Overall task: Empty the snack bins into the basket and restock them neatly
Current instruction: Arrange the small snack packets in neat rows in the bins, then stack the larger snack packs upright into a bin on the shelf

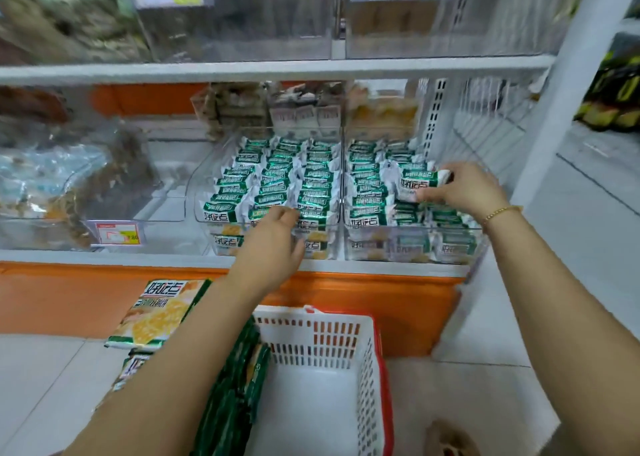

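Pinches one green-and-white snack packet (417, 182) in the right hand (464, 187), fingers and thumb closed on its end, just above the rows in the right bin (478, 242). Reaches with the left hand (273, 244) to the front row of the left bin (204, 209); fingers bent down onto the packets there, not possible to tell if gripping one. In both clear bins, side by side: packets in tidy rows. Under the bins a white shelf (104, 256), then an orange base (69, 303) and pale floor tiles (41, 379). Below the forearms, on the floor, a white basket (311, 334) with red rim, its white bottom in view. Left of the basket, large snack bags (162, 313), partly hidden by the left forearm. On the right wrist a gold bracelet (502, 210). Further left on the shelf a price tag (117, 234), blurred.
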`<control>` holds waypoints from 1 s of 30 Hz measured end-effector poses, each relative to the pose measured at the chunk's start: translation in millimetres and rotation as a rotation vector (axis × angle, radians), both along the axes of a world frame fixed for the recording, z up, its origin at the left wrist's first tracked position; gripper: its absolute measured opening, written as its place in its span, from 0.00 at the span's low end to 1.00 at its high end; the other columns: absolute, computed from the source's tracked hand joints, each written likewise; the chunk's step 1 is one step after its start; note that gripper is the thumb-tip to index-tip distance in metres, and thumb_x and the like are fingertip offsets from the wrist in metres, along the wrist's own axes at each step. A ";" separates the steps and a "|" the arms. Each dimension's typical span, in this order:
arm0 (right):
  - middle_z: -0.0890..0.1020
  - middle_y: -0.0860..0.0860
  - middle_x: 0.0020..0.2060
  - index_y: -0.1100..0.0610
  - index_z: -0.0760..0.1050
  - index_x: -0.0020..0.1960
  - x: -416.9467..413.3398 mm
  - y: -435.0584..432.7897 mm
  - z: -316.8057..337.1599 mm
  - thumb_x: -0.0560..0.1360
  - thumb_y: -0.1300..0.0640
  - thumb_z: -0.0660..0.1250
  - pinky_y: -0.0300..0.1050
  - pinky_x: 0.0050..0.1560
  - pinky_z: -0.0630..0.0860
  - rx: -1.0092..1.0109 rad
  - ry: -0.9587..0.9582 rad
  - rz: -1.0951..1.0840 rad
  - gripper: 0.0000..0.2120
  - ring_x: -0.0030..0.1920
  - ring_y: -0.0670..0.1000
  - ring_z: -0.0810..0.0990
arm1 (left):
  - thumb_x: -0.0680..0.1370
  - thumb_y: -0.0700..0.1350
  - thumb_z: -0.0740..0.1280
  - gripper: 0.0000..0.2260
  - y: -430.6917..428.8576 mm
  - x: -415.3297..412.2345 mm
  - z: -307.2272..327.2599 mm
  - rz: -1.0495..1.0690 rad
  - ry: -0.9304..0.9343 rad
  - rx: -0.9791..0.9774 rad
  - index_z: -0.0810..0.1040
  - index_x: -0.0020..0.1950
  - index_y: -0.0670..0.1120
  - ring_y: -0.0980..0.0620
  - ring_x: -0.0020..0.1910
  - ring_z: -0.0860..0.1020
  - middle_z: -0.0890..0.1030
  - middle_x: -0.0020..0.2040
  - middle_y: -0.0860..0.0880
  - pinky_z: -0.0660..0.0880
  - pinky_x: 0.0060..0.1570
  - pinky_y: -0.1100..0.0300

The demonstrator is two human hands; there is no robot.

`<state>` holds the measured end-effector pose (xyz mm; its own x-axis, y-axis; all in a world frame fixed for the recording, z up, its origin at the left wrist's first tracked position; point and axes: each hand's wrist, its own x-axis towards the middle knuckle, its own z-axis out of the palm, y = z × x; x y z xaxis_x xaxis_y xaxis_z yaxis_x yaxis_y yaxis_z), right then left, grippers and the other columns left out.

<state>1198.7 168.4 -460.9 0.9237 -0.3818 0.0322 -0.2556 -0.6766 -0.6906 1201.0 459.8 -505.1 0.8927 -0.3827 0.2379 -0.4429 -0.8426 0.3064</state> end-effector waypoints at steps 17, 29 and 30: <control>0.72 0.60 0.67 0.57 0.55 0.76 36.5 -3.2 -41.6 0.69 0.60 0.76 0.51 0.60 0.75 0.258 0.000 -0.095 0.43 0.59 0.58 0.79 | 0.80 0.46 0.63 0.20 -10.4 4.6 -1.1 -0.025 0.063 -0.130 0.67 0.71 0.44 0.48 0.59 0.75 0.68 0.70 0.47 0.68 0.57 0.61; 0.77 0.51 0.35 0.55 0.75 0.43 -34.7 158.4 -21.5 0.75 0.54 0.69 0.38 0.35 0.73 0.019 -0.202 0.558 0.06 0.32 0.45 0.71 | 0.80 0.49 0.62 0.18 88.0 2.1 30.7 0.349 0.054 -0.229 0.75 0.37 0.37 0.49 0.30 0.70 0.76 0.32 0.42 0.63 0.30 0.59; 0.78 0.51 0.38 0.55 0.76 0.48 -33.9 171.8 -33.1 0.75 0.53 0.69 0.43 0.38 0.75 0.037 -0.129 0.613 0.06 0.35 0.46 0.73 | 0.80 0.49 0.63 0.17 105.8 5.0 25.6 0.413 0.098 -0.225 0.77 0.40 0.37 0.48 0.32 0.72 0.78 0.35 0.41 0.65 0.31 0.59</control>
